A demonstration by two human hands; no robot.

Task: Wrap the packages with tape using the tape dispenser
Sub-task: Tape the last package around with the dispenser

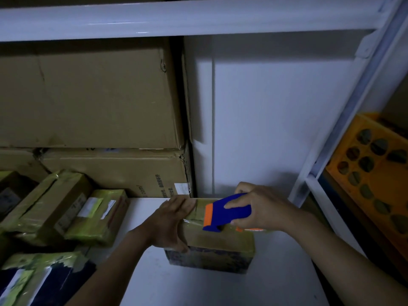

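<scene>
A cardboard package (218, 241) with a dark printed front side sits on the white shelf surface (276, 272). My left hand (170, 224) presses on its left end, fingers spread over the top and thumb down the front. My right hand (262, 208) grips a blue and orange tape dispenser (225, 214), which rests on the package top. Clear tape lies shiny across the top under the dispenser.
Several taped packages (72, 215) are piled at the left. Large cardboard boxes (92, 100) are stacked behind them against the white wall. A white shelf upright (344, 120) stands at the right, with an orange crate (375, 164) beyond it.
</scene>
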